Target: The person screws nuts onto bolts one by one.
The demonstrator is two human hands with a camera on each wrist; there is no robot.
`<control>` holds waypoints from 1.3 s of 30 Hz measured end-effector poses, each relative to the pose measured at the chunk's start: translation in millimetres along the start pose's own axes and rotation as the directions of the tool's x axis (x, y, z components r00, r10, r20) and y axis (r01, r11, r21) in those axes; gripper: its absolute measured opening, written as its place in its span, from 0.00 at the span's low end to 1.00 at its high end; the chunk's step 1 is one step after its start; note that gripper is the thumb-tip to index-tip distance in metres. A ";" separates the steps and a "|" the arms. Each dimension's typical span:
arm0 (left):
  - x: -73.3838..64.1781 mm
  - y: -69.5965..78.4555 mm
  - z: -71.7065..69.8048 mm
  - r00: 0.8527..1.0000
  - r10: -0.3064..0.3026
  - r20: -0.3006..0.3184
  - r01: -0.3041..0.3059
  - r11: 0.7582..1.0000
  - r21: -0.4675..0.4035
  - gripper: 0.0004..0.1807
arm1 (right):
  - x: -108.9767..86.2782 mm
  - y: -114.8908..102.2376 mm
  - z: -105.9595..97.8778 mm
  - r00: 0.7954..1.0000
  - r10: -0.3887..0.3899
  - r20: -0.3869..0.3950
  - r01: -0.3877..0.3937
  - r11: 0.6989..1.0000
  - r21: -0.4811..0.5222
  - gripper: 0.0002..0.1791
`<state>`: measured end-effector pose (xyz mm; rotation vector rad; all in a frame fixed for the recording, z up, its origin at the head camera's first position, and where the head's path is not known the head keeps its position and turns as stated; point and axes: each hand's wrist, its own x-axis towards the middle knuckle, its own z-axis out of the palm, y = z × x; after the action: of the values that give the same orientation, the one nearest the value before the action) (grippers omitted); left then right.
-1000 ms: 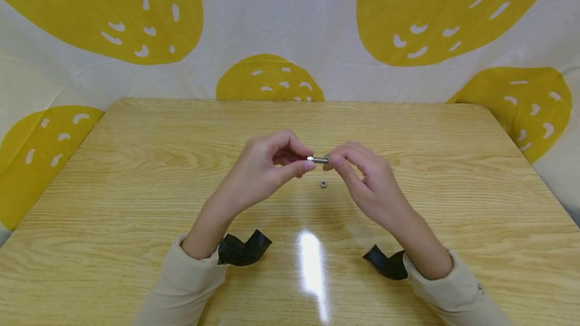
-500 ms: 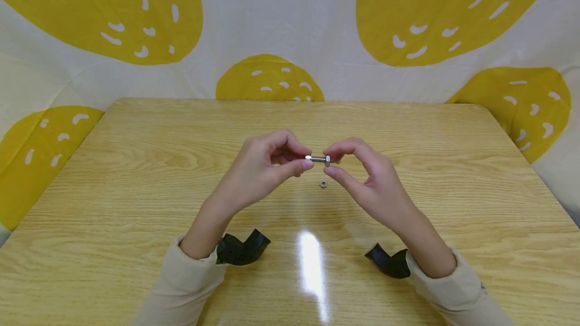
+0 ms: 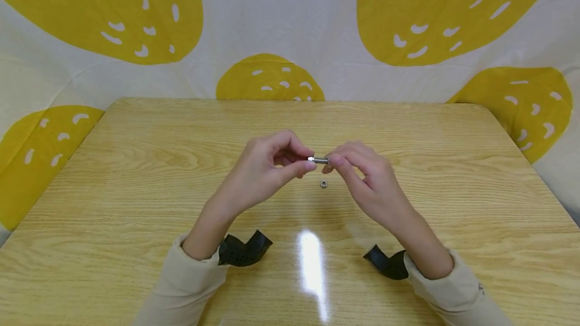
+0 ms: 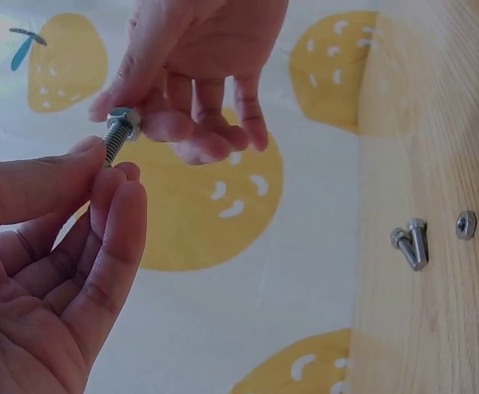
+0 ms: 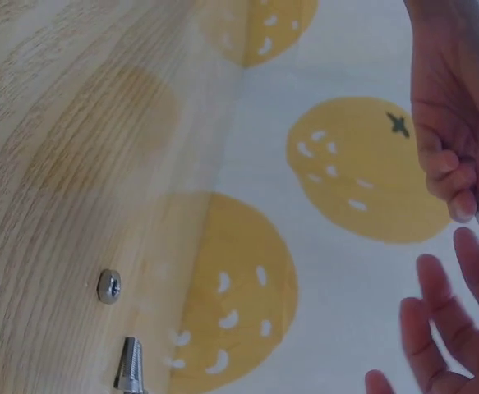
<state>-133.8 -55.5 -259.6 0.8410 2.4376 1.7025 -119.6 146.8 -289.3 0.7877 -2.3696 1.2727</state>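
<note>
In the head view, the two hands meet above the wooden table (image 3: 181, 190). The left hand (image 3: 260, 175) pinches one end of a metal bolt (image 3: 320, 160) between thumb and fingertips. The right hand (image 3: 369, 177) has its thumb and index finger closed narrowly at the other end, so this end is mostly covered there. The bolt lies nearly level between them, in the air.

The left wrist view shows what the head view hides: a six-sided piece (image 4: 124, 121) sits on the far end of the bolt, with screw thread just beside it. The right thumb and a finger are on this piece, and the other right fingers are loosely bent. I cannot tell whether it is a nut or the bolt's own head.

On the table, the head view lets only a loose nut (image 3: 323, 184) be seen. The left wrist view shows also two loose bolts (image 4: 412, 244), touching each other and lying near this nut. The right wrist view shows the nut too, but the bolts are cut by its lower edge; the held bolt appears at its right edge, and the right hand's pinch cannot be judged from there.

Behind the table hangs a white cloth (image 3: 281, 14) with yellow fruit shapes.
</note>
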 end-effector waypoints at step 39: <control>0.4 -1.7 -5.8 0.999 -0.033 0.018 0.034 0.997 -0.065 0.05 | 4.6 -6.8 -0.9 0.988 0.139 0.072 -0.140 0.990 0.017 0.11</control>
<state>-136.8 -60.7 -258.8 0.7990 2.3574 1.7458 -119.0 143.1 -281.9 0.6944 -2.5094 1.3492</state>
